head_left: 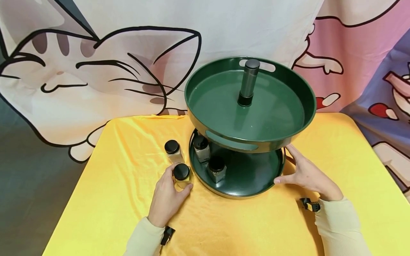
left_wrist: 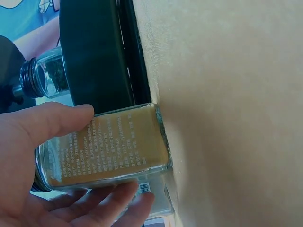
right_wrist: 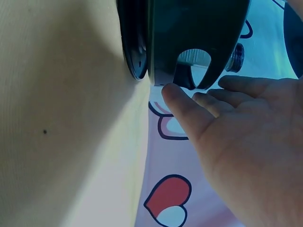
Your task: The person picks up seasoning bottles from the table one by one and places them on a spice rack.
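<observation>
My left hand [head_left: 166, 197] is around a square glass spice jar [left_wrist: 116, 142] of yellow-brown powder with a black lid [head_left: 181, 171], the thumb on one side and the fingers on the other. White print covers the jar's face in the left wrist view. The jar stands left of the lower green tray [head_left: 250, 186] of a two-tier round rack. Just behind it is another black-lidded jar [head_left: 173, 151]. Two more jars, one at the left rim [head_left: 201, 149] and one nearer the front [head_left: 217, 170], stand on the lower tray. My right hand [head_left: 307, 176], fingers extended, is at that tray's right rim.
The upper green tray [head_left: 272, 117] overhangs the lower one and hides its back part. A dark post with a round cap [head_left: 249, 81] rises from it. Yellow cloth [head_left: 112, 199] covers the table, and a printed cartoon curtain [head_left: 230, 28] hangs behind.
</observation>
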`<action>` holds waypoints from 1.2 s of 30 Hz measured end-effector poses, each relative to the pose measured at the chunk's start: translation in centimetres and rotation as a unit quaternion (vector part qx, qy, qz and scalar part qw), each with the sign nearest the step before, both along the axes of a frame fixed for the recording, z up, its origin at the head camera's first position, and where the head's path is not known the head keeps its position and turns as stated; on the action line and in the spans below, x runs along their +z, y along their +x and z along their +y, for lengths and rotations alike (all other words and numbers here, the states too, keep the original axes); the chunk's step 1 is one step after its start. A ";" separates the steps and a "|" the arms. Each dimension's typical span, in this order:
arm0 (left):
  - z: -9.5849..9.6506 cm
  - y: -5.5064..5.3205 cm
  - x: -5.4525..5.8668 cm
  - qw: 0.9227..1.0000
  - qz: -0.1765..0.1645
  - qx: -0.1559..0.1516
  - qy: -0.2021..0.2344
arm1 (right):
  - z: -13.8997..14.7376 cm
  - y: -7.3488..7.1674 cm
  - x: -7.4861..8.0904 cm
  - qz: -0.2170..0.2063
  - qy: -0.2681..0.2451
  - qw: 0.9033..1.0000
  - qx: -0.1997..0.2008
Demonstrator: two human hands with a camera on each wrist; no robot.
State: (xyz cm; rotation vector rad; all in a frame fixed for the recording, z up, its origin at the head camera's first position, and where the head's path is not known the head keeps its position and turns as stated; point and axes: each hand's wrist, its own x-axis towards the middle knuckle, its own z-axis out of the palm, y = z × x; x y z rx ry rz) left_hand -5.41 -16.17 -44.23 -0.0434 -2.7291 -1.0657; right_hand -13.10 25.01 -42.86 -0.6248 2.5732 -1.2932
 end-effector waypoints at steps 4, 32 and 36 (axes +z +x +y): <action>0.0 0.0 0.1 1.000 0.007 0.002 -0.003 | -0.3 0.0 -0.1 0.004 -0.010 1.000 0.006; -0.6 0.1 1.4 1.000 0.006 0.019 -0.005 | 0.1 0.1 0.1 0.001 -0.015 1.000 0.021; -0.5 0.2 1.8 1.000 0.003 0.022 -0.004 | 0.2 0.2 0.3 -0.007 -0.008 1.000 0.018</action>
